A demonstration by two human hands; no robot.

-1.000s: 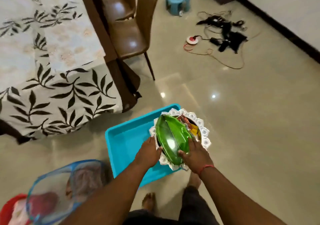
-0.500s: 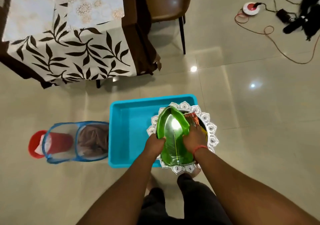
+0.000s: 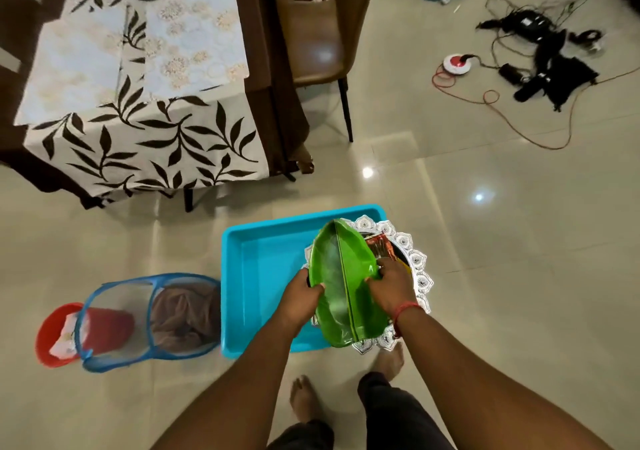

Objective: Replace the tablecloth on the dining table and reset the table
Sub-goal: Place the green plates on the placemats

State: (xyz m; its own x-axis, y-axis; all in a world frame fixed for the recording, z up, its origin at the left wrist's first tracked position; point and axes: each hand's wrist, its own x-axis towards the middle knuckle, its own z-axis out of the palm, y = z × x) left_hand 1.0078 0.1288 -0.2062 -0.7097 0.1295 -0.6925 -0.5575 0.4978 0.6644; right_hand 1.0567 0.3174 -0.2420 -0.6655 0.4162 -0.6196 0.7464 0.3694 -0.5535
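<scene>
Head: two hands, one green plate

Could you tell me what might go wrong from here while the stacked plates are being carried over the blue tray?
The green leaf plate lies loose on the silver scalloped plate, so a tilt could slide it off. The left hand and right hand grip only its edges, and the small items beside it might spill. The feet are close to the blue tray, a likely trip hazard.

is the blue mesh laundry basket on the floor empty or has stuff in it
Not empty. The blue mesh laundry basket holds a bunched brown cloth, visible through its open top.
</scene>
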